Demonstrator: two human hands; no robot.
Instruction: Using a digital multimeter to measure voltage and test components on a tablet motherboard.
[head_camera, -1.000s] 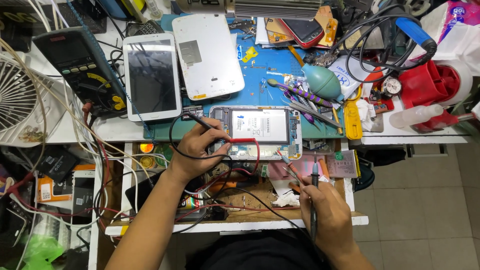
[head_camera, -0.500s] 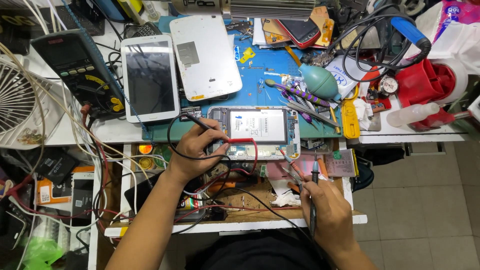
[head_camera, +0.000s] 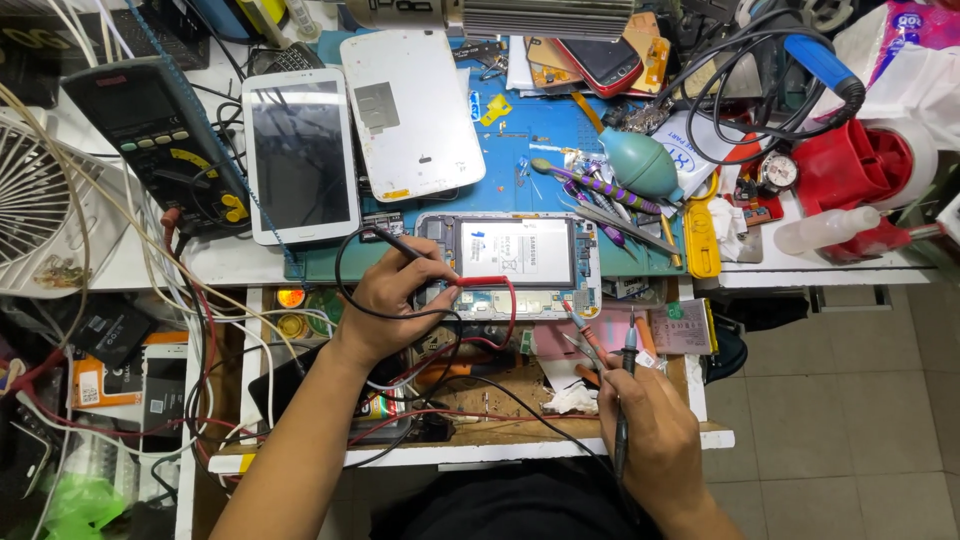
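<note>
Head view, left hand (head_camera: 385, 300) holding red probe (head_camera: 478, 282) on opened tablet (head_camera: 512, 262), right hand (head_camera: 650, 425) seemingly gripping tool (head_camera: 627, 385)

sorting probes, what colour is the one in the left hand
Red in the left hand, on the head view.

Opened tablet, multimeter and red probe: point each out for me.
Opened tablet (head_camera: 515, 250): head view, on its battery in the middle.
Multimeter (head_camera: 150, 130): head view, on its dark face above the dial.
Red probe (head_camera: 480, 281): head view, on its red shaft beside the left hand (head_camera: 385, 300).
</note>
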